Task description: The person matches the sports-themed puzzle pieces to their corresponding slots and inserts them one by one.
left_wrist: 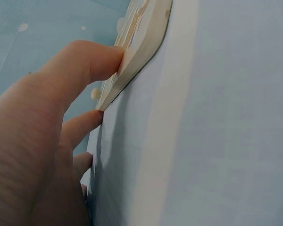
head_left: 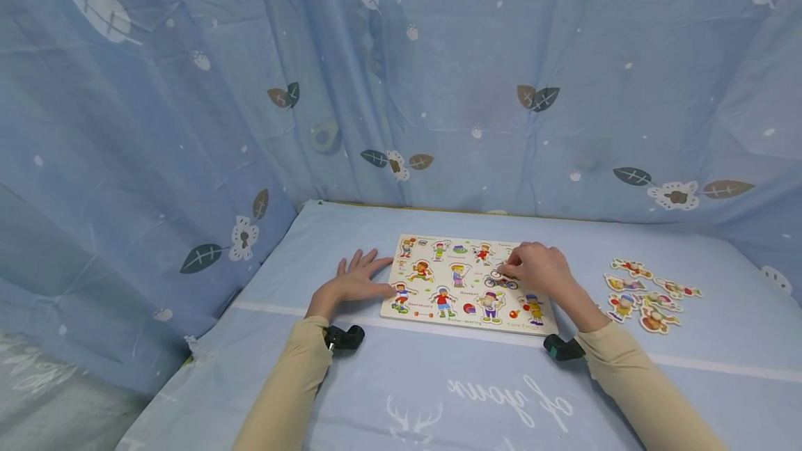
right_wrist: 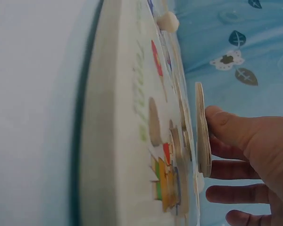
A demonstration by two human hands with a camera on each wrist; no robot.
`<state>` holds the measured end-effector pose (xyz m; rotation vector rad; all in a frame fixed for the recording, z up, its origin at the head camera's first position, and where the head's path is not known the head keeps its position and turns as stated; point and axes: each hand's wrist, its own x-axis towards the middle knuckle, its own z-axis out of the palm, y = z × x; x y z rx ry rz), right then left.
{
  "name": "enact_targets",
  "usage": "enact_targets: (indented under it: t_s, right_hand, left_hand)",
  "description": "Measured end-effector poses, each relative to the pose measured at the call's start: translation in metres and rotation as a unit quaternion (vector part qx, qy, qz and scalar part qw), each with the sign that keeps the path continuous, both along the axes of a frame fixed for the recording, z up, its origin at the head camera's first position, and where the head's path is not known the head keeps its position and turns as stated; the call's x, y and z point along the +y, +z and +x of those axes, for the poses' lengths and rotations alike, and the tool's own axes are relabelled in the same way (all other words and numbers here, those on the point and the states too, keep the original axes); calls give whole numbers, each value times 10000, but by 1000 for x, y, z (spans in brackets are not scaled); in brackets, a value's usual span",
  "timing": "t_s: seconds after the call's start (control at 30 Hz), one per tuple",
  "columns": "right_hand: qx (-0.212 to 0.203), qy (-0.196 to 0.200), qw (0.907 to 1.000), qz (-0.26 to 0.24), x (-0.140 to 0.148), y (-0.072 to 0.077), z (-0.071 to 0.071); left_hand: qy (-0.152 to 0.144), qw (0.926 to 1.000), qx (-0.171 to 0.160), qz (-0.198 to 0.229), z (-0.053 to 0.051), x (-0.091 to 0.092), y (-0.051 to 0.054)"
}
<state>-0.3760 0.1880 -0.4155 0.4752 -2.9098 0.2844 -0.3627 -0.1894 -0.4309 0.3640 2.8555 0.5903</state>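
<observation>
My left hand (head_left: 354, 280) lies spread at the left side of a wooden picture board (head_left: 548, 308). In the left wrist view the left hand (left_wrist: 42, 117) rests its thumb on the board (left_wrist: 148, 40), with one fingertip touching its corner. Over the board's right half, my right hand (head_left: 544, 271) holds a small flat piece by the bicycle picture (head_left: 501, 282). The right wrist view shows the right hand (right_wrist: 262, 146) pinching that wooden piece (right_wrist: 203, 141), upright in this view and apart from the board (right_wrist: 101, 141); its printed face is hidden.
Several loose figure pieces (head_left: 654, 319) lie in a group on the blue cloth right of the board. Other figure pieces (head_left: 443, 301) with knobs sit on the board. A patterned blue curtain (head_left: 438, 89) hangs behind and at the sides of the cloth-covered surface (head_left: 476, 395).
</observation>
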Motion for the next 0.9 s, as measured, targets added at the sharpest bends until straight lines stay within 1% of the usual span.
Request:
enact_targets:
  t_s: [0.2,0.27,0.37,0.53,0.63,0.9]
  right_hand:
    - [-79,324,9994,-128,-3,-5,1]
    - [-122,374,9991,-179,-4,-5,1]
    - [-216,378,9989,-197,-4,-4,1]
    - [-563,353,9974,-294,-4,-3,1]
    - [-704,371,9963,-324,-4,-3,2]
    - [-716,351,9967,-113,-8,1,5]
  left_hand:
    - [0,10000,-22,-29,-1,-1,-2]
    - [3,10000,-27,-37,-2,-1,-2]
    - [-3,10000,-31,-79,-2,-1,-2]
    - [0,9999,-39,-103,-2,0,-1]
    - [11,9999,-49,-96,-2,0,0]
    - [-11,9999,-16,-165,-3,0,-2]
